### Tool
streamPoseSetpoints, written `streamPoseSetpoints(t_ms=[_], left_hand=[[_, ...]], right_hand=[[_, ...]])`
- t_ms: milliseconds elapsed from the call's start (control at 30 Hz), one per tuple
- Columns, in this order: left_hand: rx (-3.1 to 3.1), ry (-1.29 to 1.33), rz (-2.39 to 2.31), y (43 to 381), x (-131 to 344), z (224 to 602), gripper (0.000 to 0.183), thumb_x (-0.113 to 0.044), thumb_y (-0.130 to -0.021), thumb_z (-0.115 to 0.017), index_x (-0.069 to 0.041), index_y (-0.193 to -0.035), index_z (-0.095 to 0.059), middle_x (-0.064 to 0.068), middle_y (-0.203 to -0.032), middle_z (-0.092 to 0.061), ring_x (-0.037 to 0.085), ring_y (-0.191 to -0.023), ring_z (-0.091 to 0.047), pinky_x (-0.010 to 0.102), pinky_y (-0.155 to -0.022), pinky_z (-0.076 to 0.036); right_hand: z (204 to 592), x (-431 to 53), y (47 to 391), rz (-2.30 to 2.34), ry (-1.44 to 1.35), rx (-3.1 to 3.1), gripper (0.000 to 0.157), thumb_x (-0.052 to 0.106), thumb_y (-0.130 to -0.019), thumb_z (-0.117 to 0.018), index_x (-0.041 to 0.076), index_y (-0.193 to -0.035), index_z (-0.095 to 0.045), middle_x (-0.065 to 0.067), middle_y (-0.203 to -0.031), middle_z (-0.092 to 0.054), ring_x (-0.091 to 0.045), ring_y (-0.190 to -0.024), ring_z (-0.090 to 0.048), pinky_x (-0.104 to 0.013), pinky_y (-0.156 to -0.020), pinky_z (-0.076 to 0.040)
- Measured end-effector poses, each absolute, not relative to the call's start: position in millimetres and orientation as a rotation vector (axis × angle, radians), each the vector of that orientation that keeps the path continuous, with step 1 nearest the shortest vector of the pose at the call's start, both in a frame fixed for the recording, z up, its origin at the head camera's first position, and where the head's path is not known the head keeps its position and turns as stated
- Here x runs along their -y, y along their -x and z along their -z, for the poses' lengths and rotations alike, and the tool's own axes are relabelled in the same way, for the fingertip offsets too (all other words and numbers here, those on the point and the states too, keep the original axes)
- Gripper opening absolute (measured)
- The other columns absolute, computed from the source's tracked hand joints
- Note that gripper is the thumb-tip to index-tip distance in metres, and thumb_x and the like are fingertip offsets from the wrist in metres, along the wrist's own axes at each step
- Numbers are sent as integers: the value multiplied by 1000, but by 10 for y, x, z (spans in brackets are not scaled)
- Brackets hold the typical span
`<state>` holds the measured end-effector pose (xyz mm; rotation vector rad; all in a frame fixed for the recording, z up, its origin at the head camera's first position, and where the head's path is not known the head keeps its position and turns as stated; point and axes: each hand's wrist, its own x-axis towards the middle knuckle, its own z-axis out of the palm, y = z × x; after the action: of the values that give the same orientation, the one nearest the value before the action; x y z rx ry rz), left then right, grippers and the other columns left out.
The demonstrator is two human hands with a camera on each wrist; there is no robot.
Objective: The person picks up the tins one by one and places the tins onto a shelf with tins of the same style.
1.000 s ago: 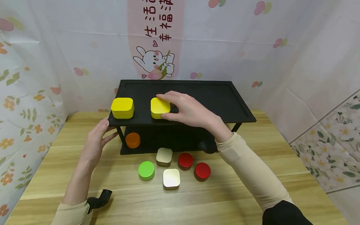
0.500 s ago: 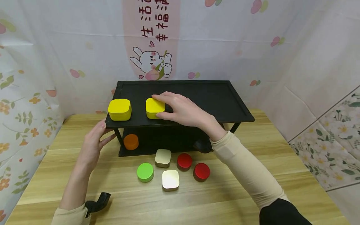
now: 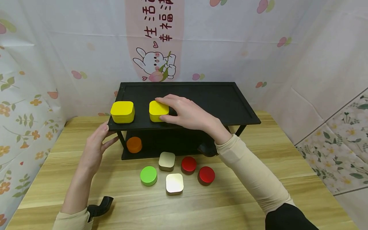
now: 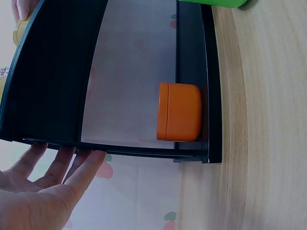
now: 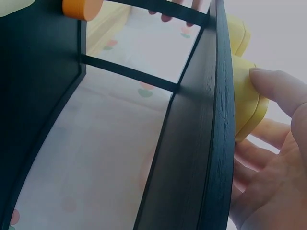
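A black two-tier shelf (image 3: 207, 102) stands on the wooden table against a printed cloth. My right hand (image 3: 187, 111) pinches a small yellow square tin (image 3: 157, 110) on the top tier, thumb at the near side and fingers at the far side. Left of it, at the tier's corner, sits another yellow tin (image 3: 122, 112). My left hand (image 3: 95, 143) rests its fairly straight fingertips against the shelf's left side, plainly seen in the left wrist view, where the hand (image 4: 53, 191) holds nothing. An orange round tin (image 4: 180, 112) stands on the lower tier at the left end.
In front of the shelf lie a green round tin (image 3: 149, 175), two cream square tins (image 3: 166, 159) and two red round tins (image 3: 188, 164). A black object (image 3: 207, 149) shows under the right forearm by the lower tier. Printed cloth (image 3: 86, 48) hangs behind.
My right hand has slid the yellow tin slightly left, toward the other yellow tin, then stayed still. The head view has shifted a little. My left hand keeps its place at the shelf's side.
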<state>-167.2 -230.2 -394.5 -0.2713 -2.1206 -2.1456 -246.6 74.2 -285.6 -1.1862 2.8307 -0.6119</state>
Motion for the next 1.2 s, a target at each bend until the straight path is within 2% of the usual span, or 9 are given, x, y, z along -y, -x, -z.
streamPoseSetpoints(t_ms=[500,800,1000,1200], left_hand=[[2125,234,2159,1655,2288,3958,52,-39,-111,-42,-10,-153,-49,-14,-137,-57,6,-122,-57,12,-96,-56],[2136,236,2158,1668,2287,3942,51,-40,-111,-43,-12,-152,-50,-14,-136,-56,7,-122,-56,12,-96,-56],[2141,241,2151,1677,2286,3939,52,-41,-111,-42,-11,-152,-49,-14,-137,-56,7,-123,-56,11,-96,-55],[2139,252,2146,1675,2285,3946,51,-40,-111,-42,-11,-152,-50,-15,-136,-57,6,-122,-56,11,-95,-56]], right_hand=[[2892,-744,2451,603,1182,-2808,64,35,-101,-66,14,-157,-42,-6,-151,-53,-19,-126,-56,-36,-117,-48],[2888,-783,2413,609,1161,-2836,74,39,-99,-68,23,-162,-33,-3,-160,-41,-20,-136,-51,-40,-121,-45],[2893,-843,2349,666,1138,-2866,76,40,-98,-70,28,-162,-32,1,-162,-39,-17,-143,-46,-41,-123,-43],[2930,-922,2254,731,1157,-2900,77,41,-98,-70,31,-162,-30,2,-163,-38,-17,-143,-47,-43,-119,-47]])
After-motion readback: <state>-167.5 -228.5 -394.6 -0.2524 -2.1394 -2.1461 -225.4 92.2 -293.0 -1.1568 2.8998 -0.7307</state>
